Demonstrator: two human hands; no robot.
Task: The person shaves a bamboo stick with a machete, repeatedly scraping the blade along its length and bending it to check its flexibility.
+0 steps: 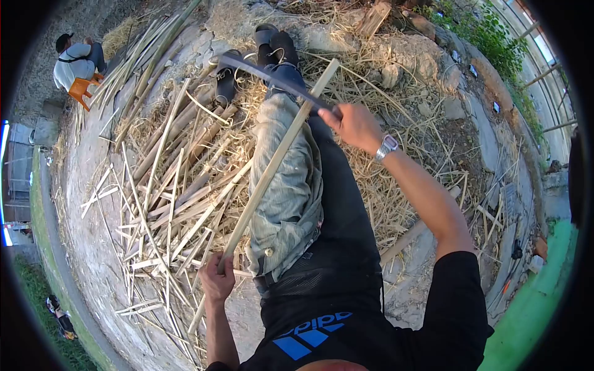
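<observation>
My left hand is closed around the lower part of a long bamboo strip, which slants up across my lap. In my right hand, with a watch on the wrist, is the handle of a long knife. Its blade points up and to the left and crosses the strip near its upper end. Under the strip, a crumpled greyish cloth covers one of my legs. The other leg, in dark trousers, lies stretched out beside it.
Many split bamboo strips and thicker bamboo pieces lie heaped to the left. Thin shavings cover the ground on the right. A person sits on an orange chair at the upper left. Rocks lie at the upper right.
</observation>
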